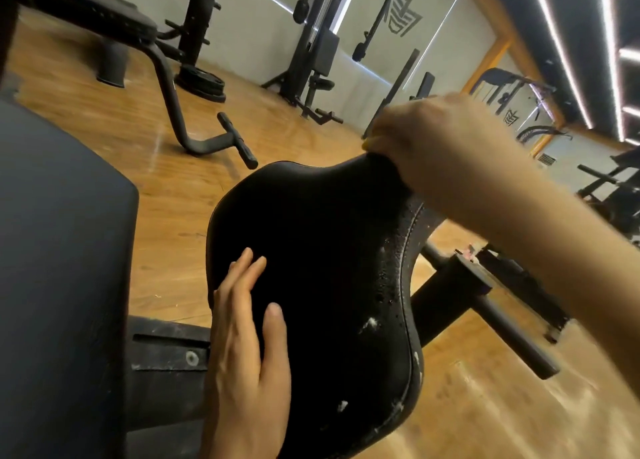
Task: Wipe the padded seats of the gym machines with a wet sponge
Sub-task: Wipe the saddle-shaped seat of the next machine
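Floorboards of orange-brown wood (166,195) surround a black padded, water-beaded seat (311,268). Left hand (246,354) rests flat on it, fingers straight, slightly spread. Right hand (433,147) grips a yellow sponge (367,143) at its far edge.

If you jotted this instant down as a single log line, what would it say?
stage: wiping seat | left hand: flat on padded seat | right hand: grips yellow sponge at seat's far edge | seat: droplets, white flecks on right side

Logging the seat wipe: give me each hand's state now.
Left hand: open, fingers flat on the seat.
Right hand: closed on a yellow sponge at the seat's far edge.
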Demonstrator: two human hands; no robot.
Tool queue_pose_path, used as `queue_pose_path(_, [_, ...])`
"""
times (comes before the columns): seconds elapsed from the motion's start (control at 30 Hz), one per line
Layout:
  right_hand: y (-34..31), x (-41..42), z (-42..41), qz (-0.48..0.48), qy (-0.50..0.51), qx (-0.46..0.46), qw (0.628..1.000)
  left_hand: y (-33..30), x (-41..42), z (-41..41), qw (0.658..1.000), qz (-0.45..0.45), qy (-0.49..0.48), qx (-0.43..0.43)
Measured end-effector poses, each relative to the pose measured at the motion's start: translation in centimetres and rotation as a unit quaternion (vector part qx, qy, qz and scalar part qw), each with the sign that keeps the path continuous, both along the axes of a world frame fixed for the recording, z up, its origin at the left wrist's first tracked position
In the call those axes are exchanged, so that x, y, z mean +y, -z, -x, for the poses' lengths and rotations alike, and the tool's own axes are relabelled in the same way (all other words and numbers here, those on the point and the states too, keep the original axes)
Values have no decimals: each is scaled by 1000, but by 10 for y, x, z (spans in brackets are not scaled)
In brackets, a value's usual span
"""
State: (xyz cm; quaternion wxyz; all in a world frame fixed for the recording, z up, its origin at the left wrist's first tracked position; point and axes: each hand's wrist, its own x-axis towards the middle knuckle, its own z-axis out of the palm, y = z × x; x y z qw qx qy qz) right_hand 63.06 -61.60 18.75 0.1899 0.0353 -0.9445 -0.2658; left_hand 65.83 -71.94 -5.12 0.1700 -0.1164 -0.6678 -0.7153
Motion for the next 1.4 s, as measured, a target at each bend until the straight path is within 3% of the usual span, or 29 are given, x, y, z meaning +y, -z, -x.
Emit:
queue_pose_path(0.13, [35, -32, 32, -33, -43, -79, 995, -2, 0, 1, 1000, 4, 1, -2])
queue_pose_path(0.23, [21, -21, 29, -18, -47, -109, 993, -3, -1, 0, 1000, 3, 11, -10])
queue_pose_path(0.37, [-8, 2, 12, 50, -15, -63, 997, -1, -2, -1, 1000, 7, 5, -10])
queue_pose_path(0.47, [25, -12, 15, -12, -10, 12, 1000, -4, -1, -1, 1000, 5, 6, -14])
queue_pose_path(0.57, [62, -18, -7, -41, -87, -14, 995, -4, -2, -1, 1000, 16, 8, -15])
queue_pose_path(0.63, [56, -2, -15, -25, -137, -26, 990, -4, -1, -2, 1000, 16, 5, -12])
queue_pose_path(0.73, [27, 18, -2, 42, -121, 45, 991, -3, -1, -1, 1000, 15, -2, -8])
queue_pose_path(0.83, [42, 19, -18, 102, -145, 113, 978, -4, -2, -1, 1000, 16, -1, -12])
queue_pose_path(0.97, [71, 31, -55, 135, -232, 30, 963, -5, -3, -1, 1000, 14, 2, -12])
queue_pose_path(1.13, [36, 36, -26, 214, -202, 139, 946, -6, -4, -2, 1000, 7, 9, -22])
queue_pose_path(1.27, [96, 28, -69, 246, -238, 38, 939, -6, -5, -1, 1000, 9, 10, -18])
queue_pose_path(1.33, [92, 31, -73, 222, -260, -21, 939, -6, -5, -4, 1000, 12, 9, -15])
queue_pose_path(1.4, [67, 36, -54, 169, -253, 18, 952, -5, -7, -8, 1000, 27, 2, -1])
